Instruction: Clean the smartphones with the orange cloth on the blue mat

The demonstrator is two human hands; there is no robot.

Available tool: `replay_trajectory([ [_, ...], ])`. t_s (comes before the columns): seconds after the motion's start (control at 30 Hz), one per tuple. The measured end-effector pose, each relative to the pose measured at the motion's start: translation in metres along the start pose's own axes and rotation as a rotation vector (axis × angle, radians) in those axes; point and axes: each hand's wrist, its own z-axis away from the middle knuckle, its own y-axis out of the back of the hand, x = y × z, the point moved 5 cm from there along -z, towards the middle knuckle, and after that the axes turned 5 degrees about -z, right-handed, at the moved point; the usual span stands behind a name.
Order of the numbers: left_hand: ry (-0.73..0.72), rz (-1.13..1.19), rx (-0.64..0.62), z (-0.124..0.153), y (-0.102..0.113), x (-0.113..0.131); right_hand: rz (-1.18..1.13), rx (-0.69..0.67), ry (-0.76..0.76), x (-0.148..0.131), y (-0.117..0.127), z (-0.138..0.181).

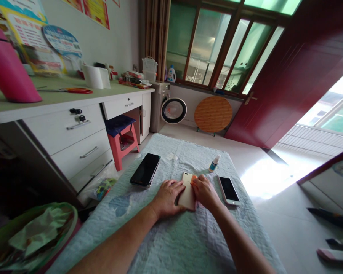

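A gold smartphone [187, 196] lies back up on the cloth-covered surface, its camera end pointing away from me. My left hand [168, 198] grips its left side, fingers near the upper edge and thumb by the lower end. In my right hand [205, 191] a small orange wiping cloth [193, 179] is pinched against the phone's upper right part; most of it is hidden by the fingers. To the left lies a black smartphone [146, 169], screen up. On the right are a white smartphone [228, 189], also screen up, and a small upright spray bottle [214, 163].
A pale blue quilted cover [171, 243] spreads beneath everything. A waste bin [71, 224] stands at lower left, beside a desk with drawers [80, 146]. Beyond are a red stool [122, 140], a washing machine [160, 102] with its door ajar, and a round wooden tabletop [213, 113].
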Motion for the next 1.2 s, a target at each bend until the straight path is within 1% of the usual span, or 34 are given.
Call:
replay_trajectory([
  [0.13,-0.01,0.016,0.023,0.0,-0.001,-0.001,-0.091,-0.066,0.104,-0.021,0.004,0.019],
  [0.27,-0.013,0.014,0.053,-0.001,-0.004,-0.003,-0.163,-0.187,0.19,-0.04,0.008,0.037],
  [0.33,-0.009,0.012,0.062,-0.001,-0.005,-0.004,-0.22,-0.227,0.213,-0.044,0.011,0.043],
  [0.4,-0.011,0.011,0.052,-0.002,-0.005,-0.003,-0.275,-0.25,0.211,-0.042,0.011,0.044],
  [0.5,-0.012,0.013,0.012,-0.002,-0.003,-0.002,-0.302,-0.232,0.161,-0.028,0.009,0.036],
  [0.57,-0.007,0.016,-0.009,-0.002,-0.001,-0.001,-0.284,-0.157,0.11,-0.014,0.008,0.026],
  [0.63,0.003,0.021,-0.016,-0.002,0.0,-0.001,-0.23,-0.098,0.078,-0.001,0.007,0.013],
  [0.7,0.005,0.025,-0.011,-0.001,0.001,-0.001,-0.162,-0.068,0.035,0.008,0.005,0.0],
  [0.8,-0.007,0.026,0.007,-0.001,0.002,0.0,-0.075,-0.044,-0.025,0.014,0.003,-0.019],
  [0.9,-0.02,0.033,0.024,-0.001,0.003,0.001,-0.007,-0.025,-0.062,0.011,0.0,-0.033],
  [1.0,-0.023,0.069,0.046,-0.001,0.002,-0.001,0.023,-0.022,-0.052,0.001,-0.005,-0.042],
  [1.1,-0.027,0.131,0.099,-0.001,0.001,-0.003,0.04,-0.034,0.001,-0.012,-0.013,-0.042],
  [1.2,-0.017,0.181,0.143,0.0,0.0,-0.006,0.022,-0.063,0.127,-0.027,-0.019,-0.033],
])
